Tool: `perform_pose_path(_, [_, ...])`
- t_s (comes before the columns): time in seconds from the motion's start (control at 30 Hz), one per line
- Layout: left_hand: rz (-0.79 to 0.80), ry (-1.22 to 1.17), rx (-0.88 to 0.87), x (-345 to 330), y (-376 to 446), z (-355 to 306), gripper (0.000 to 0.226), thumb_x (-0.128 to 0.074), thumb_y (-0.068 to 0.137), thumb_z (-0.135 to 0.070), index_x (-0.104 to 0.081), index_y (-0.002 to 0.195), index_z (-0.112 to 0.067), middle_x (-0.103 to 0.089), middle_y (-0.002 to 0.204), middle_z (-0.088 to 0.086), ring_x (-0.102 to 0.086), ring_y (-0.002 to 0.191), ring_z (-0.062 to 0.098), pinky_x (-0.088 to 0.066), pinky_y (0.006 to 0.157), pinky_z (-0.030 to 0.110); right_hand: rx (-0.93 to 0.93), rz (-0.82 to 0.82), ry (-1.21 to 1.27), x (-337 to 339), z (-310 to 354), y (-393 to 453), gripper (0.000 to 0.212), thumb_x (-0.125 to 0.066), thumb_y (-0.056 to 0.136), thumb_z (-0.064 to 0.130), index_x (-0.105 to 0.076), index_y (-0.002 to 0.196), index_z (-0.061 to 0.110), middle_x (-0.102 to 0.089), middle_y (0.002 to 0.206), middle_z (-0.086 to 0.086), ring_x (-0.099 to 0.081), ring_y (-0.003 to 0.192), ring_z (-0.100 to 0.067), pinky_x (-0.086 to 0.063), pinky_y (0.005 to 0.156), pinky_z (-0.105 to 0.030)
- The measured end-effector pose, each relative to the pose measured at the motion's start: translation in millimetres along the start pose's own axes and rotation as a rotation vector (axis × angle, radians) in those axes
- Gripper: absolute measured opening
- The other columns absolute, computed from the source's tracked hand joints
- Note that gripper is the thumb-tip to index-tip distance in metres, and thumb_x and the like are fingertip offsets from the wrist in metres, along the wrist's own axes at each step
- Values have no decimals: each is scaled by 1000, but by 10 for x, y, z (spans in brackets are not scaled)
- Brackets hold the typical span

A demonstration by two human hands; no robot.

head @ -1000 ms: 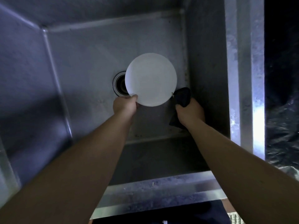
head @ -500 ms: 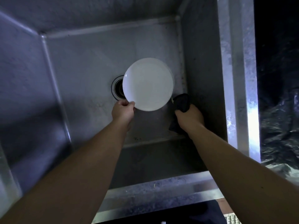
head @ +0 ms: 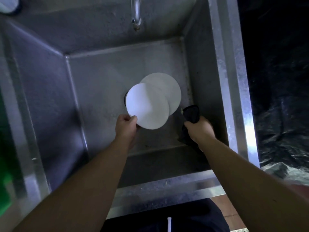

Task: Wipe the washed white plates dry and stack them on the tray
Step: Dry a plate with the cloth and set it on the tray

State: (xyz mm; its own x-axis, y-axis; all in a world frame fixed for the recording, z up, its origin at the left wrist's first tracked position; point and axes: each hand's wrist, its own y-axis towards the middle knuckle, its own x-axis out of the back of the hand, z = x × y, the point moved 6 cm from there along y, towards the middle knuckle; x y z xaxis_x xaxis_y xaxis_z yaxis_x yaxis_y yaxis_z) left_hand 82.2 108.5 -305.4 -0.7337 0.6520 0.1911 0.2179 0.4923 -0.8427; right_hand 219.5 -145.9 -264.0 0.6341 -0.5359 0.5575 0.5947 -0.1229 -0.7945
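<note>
Head view looks straight down into a steel sink (head: 100, 91), and nearest the camera lie the sink's front rim and a strip of dark clothing below it, with a bit of reddish floor at the lower right. Both bare forearms reach forward from the bottom corners over that rim.

The left hand (head: 125, 126) pinches the near edge of a white plate (head: 147, 106), thumb on top of the rim and the other fingers tucked beneath it. This plate is held above the basin, its face turned up toward the camera and slightly blurred. The right hand (head: 199, 129), just to the right and apart from the plate, is curled around a dark cloth (head: 191, 113); a fold of the cloth sticks up past the knuckles and more of it hangs down under the wrist. The cloth comes close to the plates' right edge, but I cannot tell whether it touches.

Behind the held plate, and partly covered by it, a second white plate (head: 167, 86) shows, offset up and to the right. Whether it rests on the sink floor cannot be told. The dark drain (head: 125, 97) peeks out at the left edge of the held plate.

Farther still, the faucet spout (head: 136, 14) hangs over the back wall. A green shape (head: 6, 181) blurs the left edge, and dark crinkled plastic (head: 284, 131) lies beyond the right rim.
</note>
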Motion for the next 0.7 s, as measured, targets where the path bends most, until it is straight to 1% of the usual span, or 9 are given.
perform_pose_path(0.1, [59,14,20,81,-182,-87,24,-59,91,-5,-63,114,-10,-66,118,5,-68,106,27,-62,89,46,4,-3,-3,58,32,-156,36,-64,96,31,-58,129,17,-63,95,-3,-63,85,-25,-53,75,-38])
perform_pose_path(0.17, [112,11,48,167,-357,-147,34,-56,95,-5,-61,128,-13,-65,127,7,-66,111,29,-61,92,50,9,-8,11,110,80,-304,47,-65,95,34,-53,137,17,-66,106,-6,-65,91,-28,-57,81,-43])
perform_pose_path(0.23, [127,11,68,246,-479,-171,37,-53,99,-6,-58,135,-10,-62,131,9,-66,111,29,-61,93,51,16,-3,26,143,115,-401,58,-66,94,35,-44,144,17,-64,116,-10,-65,97,-32,-57,84,-45])
perform_pose_path(0.3, [135,11,68,365,-648,-233,38,-50,102,-8,-55,140,-9,-59,131,10,-66,106,26,-62,88,46,50,13,49,182,182,-569,61,-66,94,36,-41,146,17,-62,117,-11,-64,94,-31,-55,81,-42])
perform_pose_path(0.37, [164,4,57,475,-831,-302,35,-48,104,-9,-54,139,-10,-60,129,9,-67,103,22,-63,81,41,98,28,64,219,261,-751,59,-69,93,36,-45,143,19,-64,113,-8,-63,88,-24,-52,77,-38])
perform_pose_path(0.5, [227,-56,31,645,-1233,-452,22,-50,103,-9,-63,120,-11,-69,123,10,-71,106,28,-63,85,45,196,79,100,277,433,-1175,38,-76,90,35,-57,121,26,-67,101,4,-62,86,-13,-53,82,-37])
perform_pose_path(0.57, [253,-74,4,726,-1434,-534,20,-51,102,-7,-65,114,-12,-71,122,14,-73,104,30,-64,84,44,248,72,129,329,538,-1396,32,-77,91,37,-59,116,28,-69,101,5,-63,88,-12,-53,82,-36])
perform_pose_path(0.63, [275,-90,-22,817,-1629,-601,21,-52,101,-5,-66,115,-12,-71,122,14,-74,104,30,-64,82,44,311,47,161,409,665,-1617,32,-76,92,40,-59,117,30,-68,100,10,-63,90,-11,-52,82,-35])
perform_pose_path(0.7, [303,-111,-47,903,-1815,-669,29,-53,100,-5,-64,127,-11,-70,127,13,-73,109,33,-64,85,46,384,11,164,512,817,-1830,31,-76,92,43,-59,116,32,-67,98,14,-63,89,-9,-52,82,-36])
